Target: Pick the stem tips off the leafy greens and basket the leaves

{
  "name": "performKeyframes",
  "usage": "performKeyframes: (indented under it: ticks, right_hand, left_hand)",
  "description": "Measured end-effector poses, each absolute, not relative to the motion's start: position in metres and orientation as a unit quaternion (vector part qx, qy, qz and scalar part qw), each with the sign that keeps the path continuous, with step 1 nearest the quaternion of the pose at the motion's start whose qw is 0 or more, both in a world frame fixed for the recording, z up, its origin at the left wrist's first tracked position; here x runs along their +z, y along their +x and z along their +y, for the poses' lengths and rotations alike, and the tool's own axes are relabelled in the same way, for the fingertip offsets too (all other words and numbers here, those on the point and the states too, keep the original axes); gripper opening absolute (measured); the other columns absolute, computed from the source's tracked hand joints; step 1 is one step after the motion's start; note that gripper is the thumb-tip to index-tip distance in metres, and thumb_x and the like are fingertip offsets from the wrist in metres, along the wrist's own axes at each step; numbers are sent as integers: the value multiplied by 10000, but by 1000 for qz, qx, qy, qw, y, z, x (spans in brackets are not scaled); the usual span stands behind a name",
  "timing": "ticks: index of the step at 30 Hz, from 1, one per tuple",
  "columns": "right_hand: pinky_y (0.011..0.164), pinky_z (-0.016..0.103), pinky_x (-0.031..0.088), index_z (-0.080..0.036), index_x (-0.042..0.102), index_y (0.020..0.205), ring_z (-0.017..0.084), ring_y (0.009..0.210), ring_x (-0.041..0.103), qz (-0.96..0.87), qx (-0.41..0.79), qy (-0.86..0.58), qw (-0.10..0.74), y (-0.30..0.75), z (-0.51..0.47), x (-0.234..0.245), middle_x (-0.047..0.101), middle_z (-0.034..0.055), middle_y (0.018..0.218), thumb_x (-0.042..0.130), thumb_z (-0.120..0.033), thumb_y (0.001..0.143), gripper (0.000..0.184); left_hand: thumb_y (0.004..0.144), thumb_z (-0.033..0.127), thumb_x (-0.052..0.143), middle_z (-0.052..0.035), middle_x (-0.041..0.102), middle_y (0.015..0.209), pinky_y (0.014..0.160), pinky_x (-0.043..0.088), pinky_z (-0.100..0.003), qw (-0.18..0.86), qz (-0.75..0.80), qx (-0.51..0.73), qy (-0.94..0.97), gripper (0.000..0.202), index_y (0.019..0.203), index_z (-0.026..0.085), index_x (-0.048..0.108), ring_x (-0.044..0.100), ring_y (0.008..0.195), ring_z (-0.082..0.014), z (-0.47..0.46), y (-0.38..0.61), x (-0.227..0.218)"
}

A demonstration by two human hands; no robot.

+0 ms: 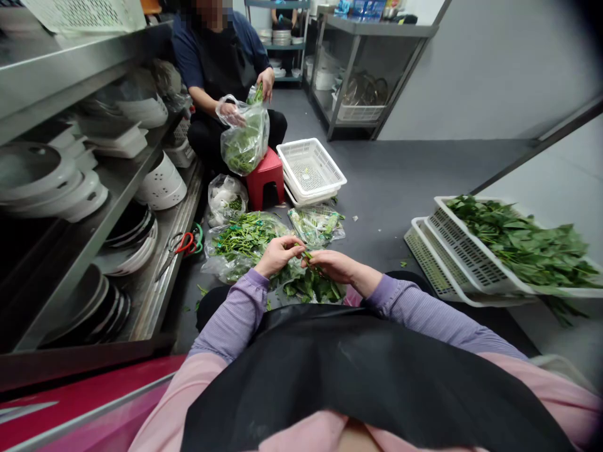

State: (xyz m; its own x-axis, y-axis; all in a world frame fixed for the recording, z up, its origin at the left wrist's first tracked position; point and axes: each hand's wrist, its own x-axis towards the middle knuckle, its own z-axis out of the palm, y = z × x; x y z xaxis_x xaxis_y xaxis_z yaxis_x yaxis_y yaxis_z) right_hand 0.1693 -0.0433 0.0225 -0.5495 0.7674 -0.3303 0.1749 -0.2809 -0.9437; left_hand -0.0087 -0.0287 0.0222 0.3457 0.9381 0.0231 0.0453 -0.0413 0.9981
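Both of my hands meet in front of my black apron (362, 351). My left hand (279, 254) pinches the stem end of a leafy green vegetable (308, 255). Wrapped around the same stems is my right hand (335, 267), its fingers curled. Dark leaves (315, 287) hang or lie just below my hands; which of them belong to the held stems, I cannot tell. Beyond my left hand, more leafy greens (245, 235) lie on an open plastic bag on the floor. A clear bag of pale green stalks (318, 225) rests just past my fingers.
White baskets heaped with greens (527, 245) stand at right. Ahead are a white basket (311, 168), a red stool (265, 179) and a co-worker (221, 69) holding a bag of greens (245, 141). Red- and green-handled scissors (186, 243) lie by the dish shelves (136, 182) at left.
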Motion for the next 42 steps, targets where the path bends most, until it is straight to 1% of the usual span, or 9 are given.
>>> performKeyframes:
  ticks: [3,9,12,16,22,28,33,39,42]
  right_hand:
    - [680,243,380,-135,574,698,109,659,473,-595,643,-440,198,168,-42,21,569,22,717,495,-337,738,221]
    - [610,236,362,-163,536,839,110,602,450,-700,453,-491,253,157,-45,11,535,-12,659,381,-323,799,226]
    - [627,237,355,-162,540,803,118,641,457,-728,377,-510,262,154,-45,9,532,-6,689,384,-304,788,212]
    - [622,233,342,-173,558,782,128,645,486,-760,327,-529,188,154,-44,17,577,12,699,377,-270,810,208]
    - [619,252,330,-200,572,972,182,753,573,-800,203,-563,44,153,-44,28,656,79,903,342,-269,861,265]
    - [630,274,343,-200,570,1041,211,773,593,-800,161,-577,14,151,-43,21,659,109,917,336,-246,863,298]
    - [624,254,337,-191,548,1027,171,715,559,-808,218,-545,50,162,-42,16,634,79,837,369,-225,840,261]
    - [568,220,344,-160,528,856,98,574,413,-684,546,-458,155,182,-43,28,451,-22,632,422,-353,808,225]
    - [553,224,333,-150,531,852,92,549,366,-635,619,-433,162,185,-44,29,385,-34,599,396,-394,807,283]
  left_hand:
    - [686,387,644,-5,566,560,502,351,-206,549,420,394,606,276,737,117,625,467,509,-82,-27,-11,20]
    - [709,391,617,-10,587,566,516,363,-208,519,452,408,599,276,739,117,613,484,511,-87,-24,-12,16]
    - [720,362,610,-7,585,558,519,361,-207,504,452,409,612,240,727,123,599,483,506,-87,-26,-10,16]
    - [748,331,580,7,566,553,511,350,-207,460,455,412,642,193,719,140,585,455,487,-80,-31,-7,15]
    - [780,299,539,8,553,581,559,352,-212,360,480,396,695,162,712,163,595,455,540,-93,-37,-4,14]
    - [791,286,528,-24,588,665,635,367,-232,321,469,376,732,133,750,184,604,495,614,-123,-48,3,18]
    - [786,292,529,-20,584,634,618,378,-232,350,478,396,702,143,732,176,592,506,589,-118,-47,0,25]
    - [744,321,567,-3,584,556,512,352,-215,491,502,388,596,191,695,137,579,453,483,-89,-29,-14,24]
    - [728,318,581,3,579,537,501,346,-211,504,505,380,589,194,680,130,587,444,470,-81,-27,-16,24]
